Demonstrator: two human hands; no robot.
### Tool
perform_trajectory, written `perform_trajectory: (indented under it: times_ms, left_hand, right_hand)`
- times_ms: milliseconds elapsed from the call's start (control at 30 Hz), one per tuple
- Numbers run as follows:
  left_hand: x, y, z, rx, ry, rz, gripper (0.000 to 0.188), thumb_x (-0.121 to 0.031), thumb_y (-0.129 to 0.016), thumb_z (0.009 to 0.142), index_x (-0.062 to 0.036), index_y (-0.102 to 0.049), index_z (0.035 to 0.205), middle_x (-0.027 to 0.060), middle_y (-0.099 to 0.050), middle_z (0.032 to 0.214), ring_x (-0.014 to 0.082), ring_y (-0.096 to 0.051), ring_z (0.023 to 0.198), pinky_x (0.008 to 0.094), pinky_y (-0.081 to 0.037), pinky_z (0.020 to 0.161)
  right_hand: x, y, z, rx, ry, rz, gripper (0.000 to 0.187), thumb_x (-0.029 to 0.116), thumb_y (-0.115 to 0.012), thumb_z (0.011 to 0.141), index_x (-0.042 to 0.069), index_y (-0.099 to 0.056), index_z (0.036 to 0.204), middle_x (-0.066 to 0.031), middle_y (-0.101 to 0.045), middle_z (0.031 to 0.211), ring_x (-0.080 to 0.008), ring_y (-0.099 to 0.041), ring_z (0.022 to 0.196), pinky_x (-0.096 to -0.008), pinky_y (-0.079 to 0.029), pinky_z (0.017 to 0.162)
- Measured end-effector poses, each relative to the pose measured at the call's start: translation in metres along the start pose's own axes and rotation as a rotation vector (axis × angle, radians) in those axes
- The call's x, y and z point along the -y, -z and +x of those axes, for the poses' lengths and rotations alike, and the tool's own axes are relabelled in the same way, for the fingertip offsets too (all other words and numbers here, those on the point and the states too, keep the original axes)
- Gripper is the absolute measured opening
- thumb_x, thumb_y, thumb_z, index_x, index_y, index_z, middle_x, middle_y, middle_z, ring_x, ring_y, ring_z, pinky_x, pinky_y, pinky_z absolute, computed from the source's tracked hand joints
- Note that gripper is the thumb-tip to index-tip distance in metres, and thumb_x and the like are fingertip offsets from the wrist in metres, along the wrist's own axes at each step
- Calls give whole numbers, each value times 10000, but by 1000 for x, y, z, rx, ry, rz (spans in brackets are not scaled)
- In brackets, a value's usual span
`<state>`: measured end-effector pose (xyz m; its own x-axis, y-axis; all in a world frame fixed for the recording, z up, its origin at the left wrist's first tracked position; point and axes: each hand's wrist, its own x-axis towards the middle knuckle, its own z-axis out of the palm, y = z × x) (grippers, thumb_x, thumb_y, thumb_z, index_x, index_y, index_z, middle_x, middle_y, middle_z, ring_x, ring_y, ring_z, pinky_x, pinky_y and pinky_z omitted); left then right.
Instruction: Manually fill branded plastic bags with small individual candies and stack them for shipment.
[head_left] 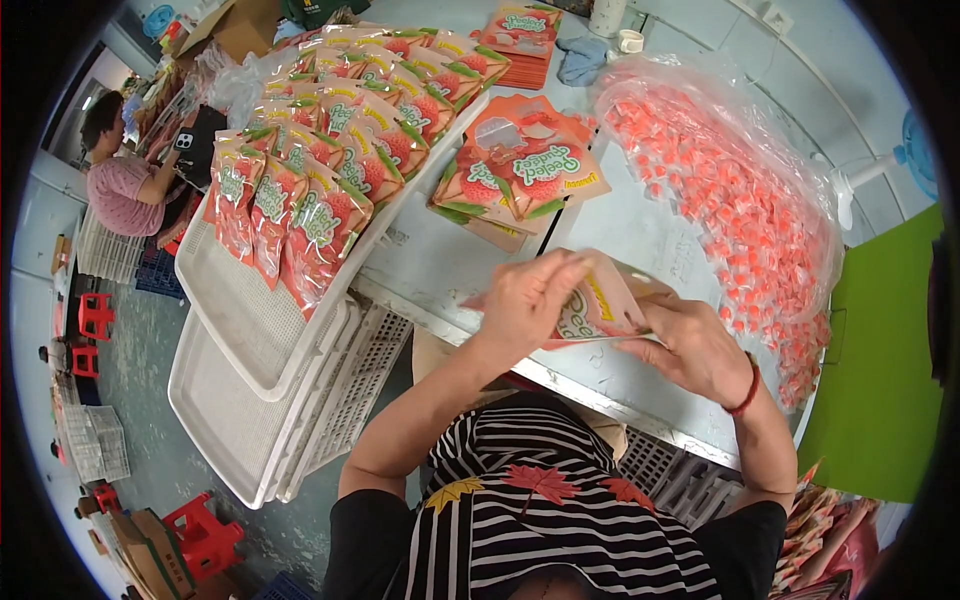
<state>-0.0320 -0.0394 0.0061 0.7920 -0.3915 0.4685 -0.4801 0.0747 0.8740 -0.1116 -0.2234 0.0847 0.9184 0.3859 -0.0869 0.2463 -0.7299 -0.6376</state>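
Note:
Between my two hands, over the table's front edge, is a pink printed pouch [592, 305]. My left hand [530, 300] grips its left side with the fingers pressed together. On its right side my right hand [690, 345] pinches the edge, thumb below, with a red cord round that wrist. Beyond my hands lies a fanned pile of flat pouches [520, 165] of the same print. To the right spreads a large heap of small clear-wrapped red candies [735, 215], partly on a clear plastic bag [690, 75]. What the held pouch contains is hidden.
At left, filled pouches [350, 150] stand in rows on a white tray [240, 310], above stacked white crates [340, 400]. A stack of red pouches [520, 45], a blue cloth [582, 60] and a cup [630, 41] sit at the back. A green panel [875, 360] stands right; another person [130, 180] sits far left.

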Motion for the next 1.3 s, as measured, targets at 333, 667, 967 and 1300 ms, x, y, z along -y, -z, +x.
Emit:
perform_trajectory:
  times_ms: [333,667,967,1300]
  left_hand:
    - [-11,24,-2,62,520,-712,208,-146,-542,953,27,-650,994,66,-688,872,84,-630,749,191,-506,608]
    - [-1,23,-8,-84,386,-485,131,-48,-626,884,14,-692,978,19,-699,853,38,-594,742,201,-491,644]
    - [-7,33,-9,41,298,-233,92,-24,-636,872,34,-675,932,74,-695,848,65,-608,735,214,-510,649]
    - [-14,66,-6,-37,337,-202,98,-29,-639,858,36,-699,902,41,-692,812,64,-602,709,208,-492,641]
  right_hand:
    - [1,1,11,-392,19,-250,161,110,-713,771,-12,-633,839,-138,-640,871,-301,-630,681,-356,-502,580]
    - [23,9,21,-319,-208,40,203,151,-727,770,15,-638,892,-151,-623,713,-333,-628,650,-358,-493,564]
    - [12,-6,42,-267,84,-161,292,197,-715,798,-33,-570,690,-162,-527,613,-328,-528,551,-385,-416,500]
    - [27,-3,51,-142,47,-150,204,156,-682,802,-28,-595,798,-194,-579,716,-382,-578,648,-422,-450,571]
